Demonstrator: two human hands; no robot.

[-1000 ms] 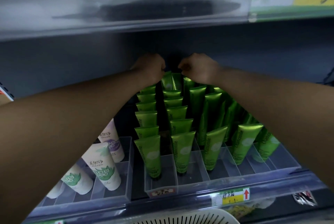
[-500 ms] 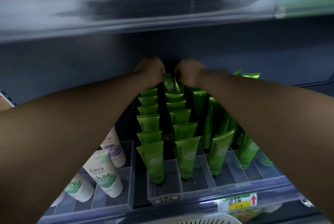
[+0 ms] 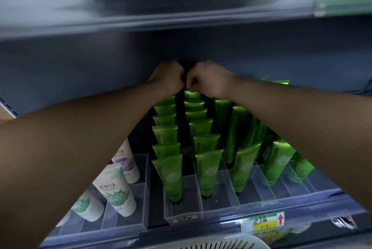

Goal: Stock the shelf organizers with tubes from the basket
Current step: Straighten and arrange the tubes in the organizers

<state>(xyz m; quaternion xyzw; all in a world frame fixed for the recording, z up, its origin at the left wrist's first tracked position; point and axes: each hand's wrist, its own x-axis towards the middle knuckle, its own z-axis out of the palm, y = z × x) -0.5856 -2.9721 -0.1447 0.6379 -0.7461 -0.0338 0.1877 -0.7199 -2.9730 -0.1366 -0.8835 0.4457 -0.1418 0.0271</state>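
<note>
Hazard: your left hand (image 3: 167, 79) and right hand (image 3: 209, 80) curl at 12 o'clock over the green tubes (image 3: 194, 106), grasp untellable; forcing there could topple packed rows in the organizer (image 3: 182, 206).

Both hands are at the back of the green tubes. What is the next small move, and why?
Probably ease the rear tube down into the organizer and let go. The left hand and right hand are curled together just above its top edge, in the second row; whether they pinch it is not clear. The tubes in front of it stand upright in their slots.
</note>
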